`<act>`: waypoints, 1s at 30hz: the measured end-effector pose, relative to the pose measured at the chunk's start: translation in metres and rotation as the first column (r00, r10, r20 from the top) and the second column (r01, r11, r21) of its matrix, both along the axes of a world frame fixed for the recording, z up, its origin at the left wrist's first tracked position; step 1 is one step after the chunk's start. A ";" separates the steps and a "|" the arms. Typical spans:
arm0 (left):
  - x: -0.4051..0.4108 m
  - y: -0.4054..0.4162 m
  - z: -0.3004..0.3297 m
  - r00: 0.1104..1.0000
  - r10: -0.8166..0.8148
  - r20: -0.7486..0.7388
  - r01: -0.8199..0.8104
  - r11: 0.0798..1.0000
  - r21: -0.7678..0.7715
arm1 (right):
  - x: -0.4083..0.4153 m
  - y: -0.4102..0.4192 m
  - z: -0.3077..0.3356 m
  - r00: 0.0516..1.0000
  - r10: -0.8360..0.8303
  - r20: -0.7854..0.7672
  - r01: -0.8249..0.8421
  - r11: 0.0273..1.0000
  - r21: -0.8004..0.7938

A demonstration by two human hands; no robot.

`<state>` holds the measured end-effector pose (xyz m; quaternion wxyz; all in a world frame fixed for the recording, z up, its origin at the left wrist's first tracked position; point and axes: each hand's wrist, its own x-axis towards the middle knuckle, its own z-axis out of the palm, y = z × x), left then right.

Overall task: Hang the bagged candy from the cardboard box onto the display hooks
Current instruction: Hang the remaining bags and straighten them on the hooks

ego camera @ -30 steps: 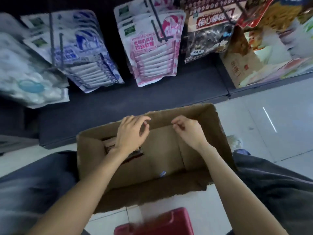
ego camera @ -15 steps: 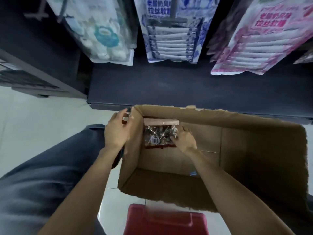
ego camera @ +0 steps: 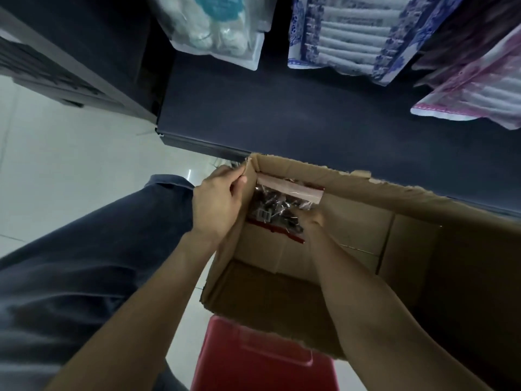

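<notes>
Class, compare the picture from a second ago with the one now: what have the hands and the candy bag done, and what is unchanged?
The left hand moved to the cardboard box's left wall and grips its corner. The right hand reached down to the candy bag, now uncovered and propped against the far wall. The bag remains inside the box; the hung packs are untouched.

Matt brown cardboard box [ego camera: 366, 193] with rough torn edges; glossy clear plastic candy bag [ego camera: 279, 210]; glossy pale floor tiles [ego camera: 70, 165]; smooth red plastic stool [ego camera: 253, 362].

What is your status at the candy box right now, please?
Left hand grips cardboard box corner. Right hand down inside, on the candy bag; grip hidden. Bag not lifted yet. Nothing blocking.
</notes>
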<state>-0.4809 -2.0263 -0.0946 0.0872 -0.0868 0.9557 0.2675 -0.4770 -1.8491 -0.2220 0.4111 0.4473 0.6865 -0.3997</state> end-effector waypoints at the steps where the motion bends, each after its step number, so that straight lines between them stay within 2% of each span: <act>1: 0.000 -0.001 -0.001 1.000 -0.003 -0.009 0.003 1.000 -0.008 | 0.006 0.000 0.004 0.999 0.002 -0.038 -0.001 1.000 0.011; 4: -0.002 -0.002 0.002 1.000 -0.001 0.018 0.003 0.998 -0.070 | 0.028 0.002 0.028 0.981 0.038 -0.189 -0.025 0.997 0.071; 7: -0.002 0.009 0.008 0.985 0.110 0.131 -0.087 0.982 -0.167 | 0.047 0.015 0.071 0.884 0.250 -0.394 -0.182 0.962 0.204; 9: 0.005 0.029 0.024 0.968 0.155 0.196 -0.142 0.987 -0.082 | 0.060 0.033 0.102 0.826 0.276 -0.493 -0.173 0.954 0.244; 11: 0.020 0.058 0.049 0.968 0.050 0.246 -0.059 0.998 0.029 | 0.073 0.053 0.137 0.790 0.209 -0.576 -0.107 0.973 0.205; 14: 0.042 0.100 0.096 0.958 -0.154 0.241 0.149 0.988 0.038 | 0.095 0.078 0.188 0.682 0.073 -0.728 0.009 0.994 0.108; 16: 0.052 0.126 0.126 0.922 -0.248 0.296 0.185 0.956 0.227 | 0.109 0.087 0.218 0.573 0.036 -0.819 0.085 0.991 0.104; 19: 0.064 0.161 0.159 0.888 -0.356 0.291 0.137 0.810 0.571 | 0.126 0.095 0.247 0.397 0.126 -0.909 0.143 0.970 0.197; 22: 0.071 0.195 0.182 0.895 -0.365 0.255 0.080 0.696 0.713 | 0.138 0.103 0.259 0.234 0.219 -0.947 0.239 0.932 0.274; 25: 0.075 0.225 0.189 0.898 -0.381 0.220 0.107 0.674 0.731 | 0.146 0.120 0.256 0.204 0.265 -0.943 0.310 0.896 0.319; 29: 0.067 0.255 0.196 0.915 -0.368 0.164 0.181 0.739 0.649 | 0.155 0.165 0.265 0.221 0.279 -0.934 0.155 0.936 0.316; 30: 0.062 0.261 0.203 0.914 -0.375 0.153 0.204 0.752 0.626 | 0.157 0.181 0.271 0.220 0.268 -0.938 0.173 0.935 0.308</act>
